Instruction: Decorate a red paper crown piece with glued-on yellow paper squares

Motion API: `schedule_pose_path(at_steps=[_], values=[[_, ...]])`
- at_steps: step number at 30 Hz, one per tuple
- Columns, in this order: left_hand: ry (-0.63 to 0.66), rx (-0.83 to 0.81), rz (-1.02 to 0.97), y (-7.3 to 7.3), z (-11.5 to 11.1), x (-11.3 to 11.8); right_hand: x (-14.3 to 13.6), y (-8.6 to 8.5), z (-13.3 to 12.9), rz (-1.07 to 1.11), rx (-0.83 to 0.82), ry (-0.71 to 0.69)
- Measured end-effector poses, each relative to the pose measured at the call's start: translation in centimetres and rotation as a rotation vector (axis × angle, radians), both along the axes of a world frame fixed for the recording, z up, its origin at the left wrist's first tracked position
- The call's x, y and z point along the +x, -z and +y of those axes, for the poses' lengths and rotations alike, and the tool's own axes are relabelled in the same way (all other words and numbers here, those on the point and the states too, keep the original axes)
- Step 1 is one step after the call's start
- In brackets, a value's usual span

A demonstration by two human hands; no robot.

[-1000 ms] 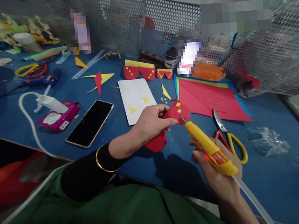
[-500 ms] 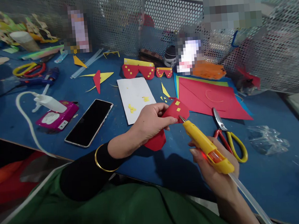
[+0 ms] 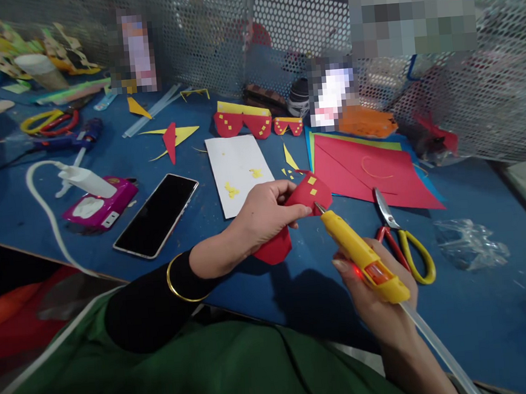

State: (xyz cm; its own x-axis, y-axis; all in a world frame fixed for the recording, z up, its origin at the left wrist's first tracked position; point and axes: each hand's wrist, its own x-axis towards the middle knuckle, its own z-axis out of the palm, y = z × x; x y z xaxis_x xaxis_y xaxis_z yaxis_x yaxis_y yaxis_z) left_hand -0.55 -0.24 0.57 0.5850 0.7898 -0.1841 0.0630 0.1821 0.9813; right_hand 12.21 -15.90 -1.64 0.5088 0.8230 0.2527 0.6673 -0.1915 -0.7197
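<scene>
Worktop [image 3: 495, 318]: while two dotted red cutouts [image 3: 253, 123] stood at the back, we judged our red piece [image 3: 300, 195] only partly decorated.
Red piece: mid-worktop; one lobe bore two yellow squares [image 3: 313, 192], the other looked bare.
Hands: our left hand [image 3: 266, 212] pinched the red piece; our right hand [image 3: 372, 304] wrapped the yellow glue gun [image 3: 355, 241].
Nozzle [image 3: 319, 208]: near the squares; we couldn't tell contact.
</scene>
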Motion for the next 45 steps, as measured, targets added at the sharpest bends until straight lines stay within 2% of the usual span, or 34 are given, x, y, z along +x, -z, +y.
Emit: schedule_pose_path(at_steps=[4,9,13,17,21,32,38,45], values=[[0.003,0.002,-0.006,0.0,0.0,0.0,0.4,0.2,0.0,0.007,-0.008,0.019],[0.003,0.000,-0.007,0.0,0.0,0.0,1.2,0.8,-0.1,-0.022,0.000,-0.048],[0.001,-0.005,-0.003,0.0,0.0,0.0,1.1,0.9,-0.1,-0.008,-0.005,0.017],[0.003,0.001,0.008,0.0,0.1,-0.1,1.4,1.1,-0.1,-0.038,-0.005,-0.030],[0.003,-0.003,0.012,-0.1,0.0,-0.1,1.6,1.3,-0.1,-0.037,0.004,-0.012],[-0.001,-0.004,-0.002,0.0,0.0,0.0,1.4,1.1,-0.1,-0.018,-0.003,-0.011],[-0.002,0.001,0.010,-0.1,0.0,0.0,0.3,0.6,0.0,0.028,0.003,0.082],[-0.004,-0.005,-0.005,0.0,-0.1,0.0,0.1,0.5,0.0,0.063,-0.013,0.097]])
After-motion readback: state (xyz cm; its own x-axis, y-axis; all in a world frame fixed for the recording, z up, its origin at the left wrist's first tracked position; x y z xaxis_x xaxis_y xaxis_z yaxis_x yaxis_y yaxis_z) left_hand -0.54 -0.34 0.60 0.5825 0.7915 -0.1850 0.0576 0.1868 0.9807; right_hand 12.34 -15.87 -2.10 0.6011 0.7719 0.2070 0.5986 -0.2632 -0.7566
